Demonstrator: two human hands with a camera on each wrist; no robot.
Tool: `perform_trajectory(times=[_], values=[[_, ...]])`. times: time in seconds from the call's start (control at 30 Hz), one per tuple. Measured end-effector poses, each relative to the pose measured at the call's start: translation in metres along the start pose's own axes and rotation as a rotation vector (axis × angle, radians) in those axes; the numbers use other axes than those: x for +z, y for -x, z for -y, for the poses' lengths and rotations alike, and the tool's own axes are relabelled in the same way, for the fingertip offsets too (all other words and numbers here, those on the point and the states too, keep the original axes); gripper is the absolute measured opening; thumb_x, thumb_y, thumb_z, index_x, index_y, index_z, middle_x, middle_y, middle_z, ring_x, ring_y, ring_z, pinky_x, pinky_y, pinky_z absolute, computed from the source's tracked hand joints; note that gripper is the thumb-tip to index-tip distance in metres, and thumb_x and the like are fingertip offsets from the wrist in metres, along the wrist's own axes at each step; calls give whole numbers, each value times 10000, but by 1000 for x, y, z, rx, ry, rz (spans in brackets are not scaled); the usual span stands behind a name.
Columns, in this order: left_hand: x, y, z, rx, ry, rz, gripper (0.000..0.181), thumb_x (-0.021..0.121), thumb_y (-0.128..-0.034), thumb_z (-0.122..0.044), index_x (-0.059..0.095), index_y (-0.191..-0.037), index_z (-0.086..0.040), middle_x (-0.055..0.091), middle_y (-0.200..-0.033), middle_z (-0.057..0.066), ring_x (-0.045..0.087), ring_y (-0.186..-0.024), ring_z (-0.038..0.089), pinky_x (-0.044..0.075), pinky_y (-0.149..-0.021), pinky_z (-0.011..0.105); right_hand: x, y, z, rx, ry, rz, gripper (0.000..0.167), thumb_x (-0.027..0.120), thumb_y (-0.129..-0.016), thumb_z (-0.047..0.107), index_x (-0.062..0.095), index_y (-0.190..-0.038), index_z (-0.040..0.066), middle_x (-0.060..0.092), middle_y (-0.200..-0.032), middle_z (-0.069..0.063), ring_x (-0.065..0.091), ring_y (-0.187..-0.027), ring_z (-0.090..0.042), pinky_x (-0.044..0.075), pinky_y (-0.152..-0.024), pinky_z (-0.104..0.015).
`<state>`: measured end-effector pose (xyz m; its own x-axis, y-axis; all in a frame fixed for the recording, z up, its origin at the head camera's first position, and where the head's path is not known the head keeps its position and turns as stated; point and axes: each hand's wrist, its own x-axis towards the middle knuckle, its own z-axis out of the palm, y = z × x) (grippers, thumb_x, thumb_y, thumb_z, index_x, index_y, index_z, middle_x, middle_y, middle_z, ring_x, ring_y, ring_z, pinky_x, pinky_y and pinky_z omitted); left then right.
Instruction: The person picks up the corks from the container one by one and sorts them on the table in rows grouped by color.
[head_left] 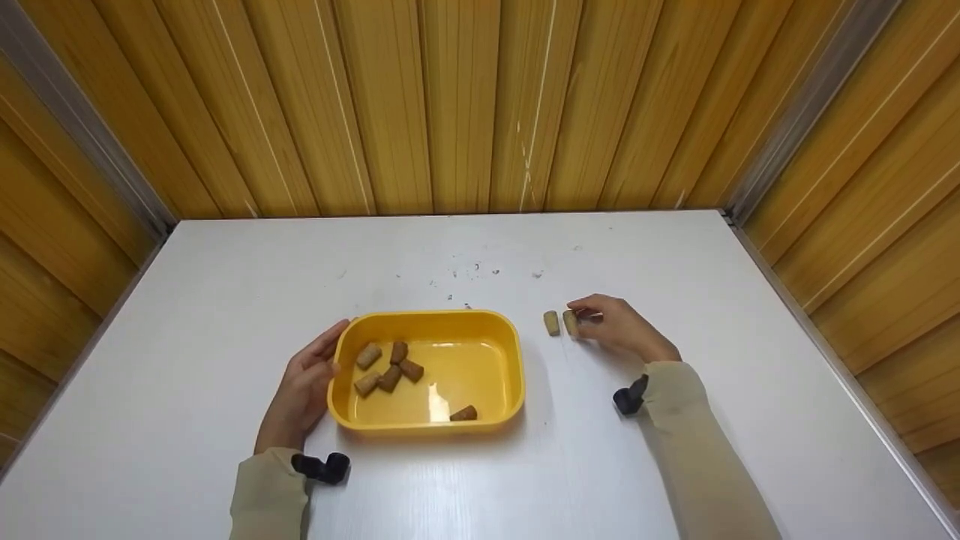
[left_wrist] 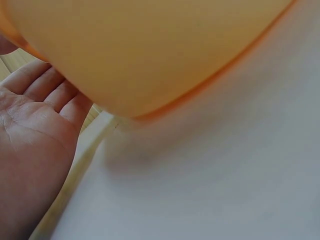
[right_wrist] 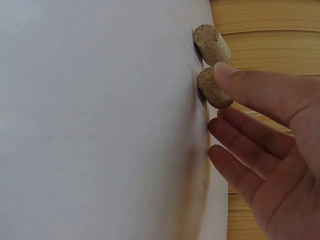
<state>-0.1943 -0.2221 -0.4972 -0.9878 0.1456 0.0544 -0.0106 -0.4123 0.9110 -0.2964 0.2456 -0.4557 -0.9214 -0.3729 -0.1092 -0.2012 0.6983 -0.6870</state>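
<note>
My left hand [head_left: 302,384] lies along the outer left wall of a yellow plastic tub [head_left: 431,430]; its fingers look fairly straight, and their tips are hidden behind the wall in the left wrist view. Brown and tan corks [head_left: 388,378] lie inside the tub, mostly at its left, with one brown cork [head_left: 465,413] by the near wall. To the right of the tub, my right hand [head_left: 619,330] pinches a tan cork [right_wrist: 212,87] at the tabletop. Its thumb [right_wrist: 250,89] presses the cork's side; the index finger is hidden in the right wrist view. A second tan cork [head_left: 552,323] stands close beside it.
The white tabletop [head_left: 247,277] has small dark marks behind the tub. Yellow wood-look panels [head_left: 457,105] rise along its back and sides. Each wrist wears a small black device, such as the one [head_left: 628,396] on the right sleeve.
</note>
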Motion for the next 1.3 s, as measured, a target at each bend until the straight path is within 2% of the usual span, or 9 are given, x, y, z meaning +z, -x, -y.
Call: perform_trajectory(times=[0.2,0.53,0.97,1.3], values=[[0,0,0,-7,-19,-4,647,387,-856,108,293,-1487,1,511,-1409,-59,447,-1335,61,366,-1101,232,-1,-1,2,-14,24,0,446,646,-865,87,577,-1301,27,586,-1301,-165,540,-1201,-338,438,-1060,-486],[2,0,-1,-16,-34,-40,653,389,-846,112,307,-1483,-4,528,-1389,-62,463,-1317,58,381,-1089,215,-7,-1,20,-1,-16,13,490,653,-865,170,558,-1336,71,546,-1365,-140,477,-1279,-356,396,-1095,-513],[1,0,0,-19,-1,-30,654,368,-848,123,287,-1487,9,518,-1399,-64,460,-1320,51,378,-1090,214,-6,-9,53,-118,45,27,438,650,-894,136,570,-1314,39,574,-1326,-180,509,-1224,-363,406,-1076,-537],[0,-1,0,-16,-17,-20,651,378,-855,118,298,-1488,-6,518,-1403,-62,459,-1324,58,384,-1089,224,-3,-19,83,-146,53,53,407,669,-889,210,616,-1267,69,620,-1281,-116,542,-1211,-303,431,-1069,-498]])
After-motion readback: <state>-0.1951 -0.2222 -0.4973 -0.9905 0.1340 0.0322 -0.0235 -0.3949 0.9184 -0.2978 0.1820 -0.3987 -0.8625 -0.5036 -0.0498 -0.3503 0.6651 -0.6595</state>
